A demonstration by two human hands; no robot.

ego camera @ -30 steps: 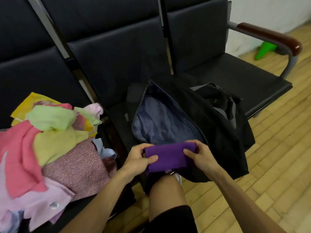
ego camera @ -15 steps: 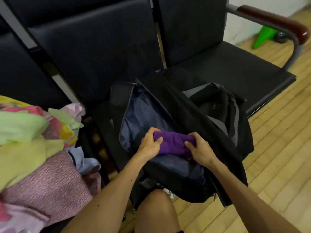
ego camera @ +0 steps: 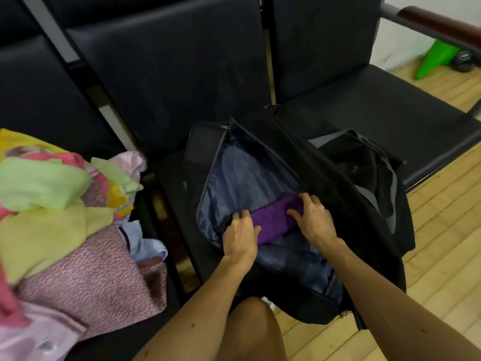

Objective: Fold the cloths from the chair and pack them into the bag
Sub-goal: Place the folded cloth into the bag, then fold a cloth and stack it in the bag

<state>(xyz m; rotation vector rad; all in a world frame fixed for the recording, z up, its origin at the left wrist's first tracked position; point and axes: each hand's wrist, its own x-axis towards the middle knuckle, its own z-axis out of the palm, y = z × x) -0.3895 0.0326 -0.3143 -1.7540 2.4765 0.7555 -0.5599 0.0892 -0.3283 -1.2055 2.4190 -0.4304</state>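
Head view: 2 hands in the open bag [ego camera: 341, 183], where the purple cloth [ego camera: 272, 225] lies folded inside. Left hand [ego camera: 240, 238] grips its left end; right hand [ego camera: 316, 221] presses flat, fingers spread. A cloth pile [ego camera: 52, 204] sits on the chair [ego camera: 39, 100].

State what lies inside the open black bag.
A folded purple cloth lies on blue lining, left hand and right hand on it. Anything beneath the cloth is covered.
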